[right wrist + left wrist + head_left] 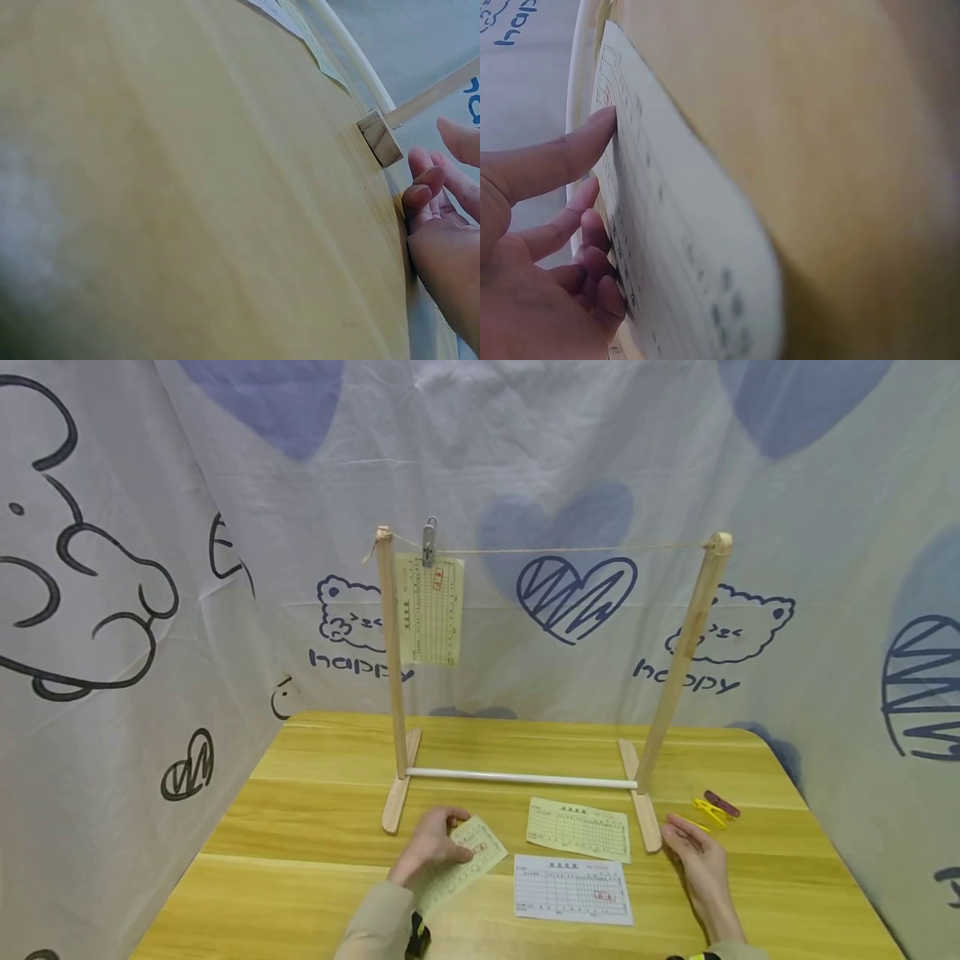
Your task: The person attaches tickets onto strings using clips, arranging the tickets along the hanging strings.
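Note:
In the head view my left hand [433, 845] holds a pale yellow receipt slip [468, 868] by its left edge. The left wrist view shows the thumb on the printed face of the slip and the other fingers along its edge. My right hand [697, 868] rests on the table beside the stand's right foot. Its fingers [424, 187] are loosely bent with the thumb apart, and nothing shows between them. Just beyond it lie yellow clothespins [710, 812], one partly hidden by the hand, and a maroon clothespin [722, 803].
A wooden stand [396, 693] carries a string [555, 551] across its top. A metal clip [429, 542] holds a yellow slip [435, 618] at the string's left end. Another yellow slip [577, 829] and a white slip [573, 890] lie flat on the wooden table [300, 835].

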Action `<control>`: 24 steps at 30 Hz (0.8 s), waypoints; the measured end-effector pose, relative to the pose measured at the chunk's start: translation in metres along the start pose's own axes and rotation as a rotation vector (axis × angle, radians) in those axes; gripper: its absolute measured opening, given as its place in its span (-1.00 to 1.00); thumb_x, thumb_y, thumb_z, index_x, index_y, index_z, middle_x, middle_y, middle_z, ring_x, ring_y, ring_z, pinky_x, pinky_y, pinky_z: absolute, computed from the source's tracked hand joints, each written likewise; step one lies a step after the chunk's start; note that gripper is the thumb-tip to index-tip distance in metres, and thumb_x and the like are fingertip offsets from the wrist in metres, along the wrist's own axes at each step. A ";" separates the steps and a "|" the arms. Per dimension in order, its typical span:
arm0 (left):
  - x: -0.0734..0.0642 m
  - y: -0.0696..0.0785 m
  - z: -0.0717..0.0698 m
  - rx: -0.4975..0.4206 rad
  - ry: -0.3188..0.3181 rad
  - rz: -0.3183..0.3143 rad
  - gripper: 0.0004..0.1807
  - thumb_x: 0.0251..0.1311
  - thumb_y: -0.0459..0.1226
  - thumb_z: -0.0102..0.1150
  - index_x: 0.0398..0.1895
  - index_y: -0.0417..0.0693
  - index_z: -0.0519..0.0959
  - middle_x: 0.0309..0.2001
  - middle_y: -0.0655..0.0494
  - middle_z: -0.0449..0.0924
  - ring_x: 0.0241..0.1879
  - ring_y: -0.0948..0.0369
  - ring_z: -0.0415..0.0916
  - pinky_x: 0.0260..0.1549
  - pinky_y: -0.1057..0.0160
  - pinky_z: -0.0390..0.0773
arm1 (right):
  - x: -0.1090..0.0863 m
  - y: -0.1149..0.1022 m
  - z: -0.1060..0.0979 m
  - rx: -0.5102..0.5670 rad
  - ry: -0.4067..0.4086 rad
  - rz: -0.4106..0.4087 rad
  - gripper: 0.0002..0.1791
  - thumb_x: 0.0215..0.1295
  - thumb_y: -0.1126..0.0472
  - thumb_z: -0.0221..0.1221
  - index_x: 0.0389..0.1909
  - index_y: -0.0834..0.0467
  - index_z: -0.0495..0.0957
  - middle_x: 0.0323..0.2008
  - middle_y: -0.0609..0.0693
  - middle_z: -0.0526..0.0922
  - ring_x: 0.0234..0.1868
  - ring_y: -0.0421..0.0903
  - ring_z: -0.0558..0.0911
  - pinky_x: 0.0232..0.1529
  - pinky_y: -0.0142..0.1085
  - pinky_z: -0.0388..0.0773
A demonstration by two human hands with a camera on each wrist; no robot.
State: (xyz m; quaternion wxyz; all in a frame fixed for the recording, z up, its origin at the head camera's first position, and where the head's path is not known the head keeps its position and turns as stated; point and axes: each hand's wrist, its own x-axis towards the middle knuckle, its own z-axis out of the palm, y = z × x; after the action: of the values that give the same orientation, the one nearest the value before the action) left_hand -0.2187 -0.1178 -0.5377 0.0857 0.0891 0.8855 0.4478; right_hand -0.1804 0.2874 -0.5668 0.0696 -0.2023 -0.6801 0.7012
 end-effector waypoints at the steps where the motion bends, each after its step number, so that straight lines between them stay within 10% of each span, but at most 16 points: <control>1: 0.000 0.000 -0.001 0.005 0.000 -0.005 -0.34 -0.26 -0.50 0.57 0.06 -0.37 0.59 -0.13 -0.16 0.54 -0.16 0.07 0.44 -0.15 0.20 0.52 | 0.000 0.000 0.000 0.002 0.001 0.005 -0.55 0.39 0.19 0.26 0.24 0.23 0.48 -0.38 -0.44 0.66 -0.29 -0.51 0.58 -0.26 -0.60 0.54; 24: -0.002 0.002 0.001 0.123 0.065 -0.023 -0.33 -0.33 -0.38 0.64 0.00 -0.28 0.60 -0.10 -0.13 0.56 -0.09 0.06 0.40 -0.01 0.04 0.46 | 0.003 0.003 0.001 -0.020 -0.016 0.002 -0.36 0.40 0.18 0.26 0.37 0.40 0.34 -0.37 -0.47 0.64 -0.25 -0.53 0.57 -0.19 -0.64 0.55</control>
State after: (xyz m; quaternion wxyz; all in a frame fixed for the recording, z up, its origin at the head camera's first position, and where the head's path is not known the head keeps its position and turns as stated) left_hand -0.2161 -0.1162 -0.5365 0.0563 0.0695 0.9147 0.3941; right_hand -0.1830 0.2878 -0.5700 0.0613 -0.1980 -0.6873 0.6962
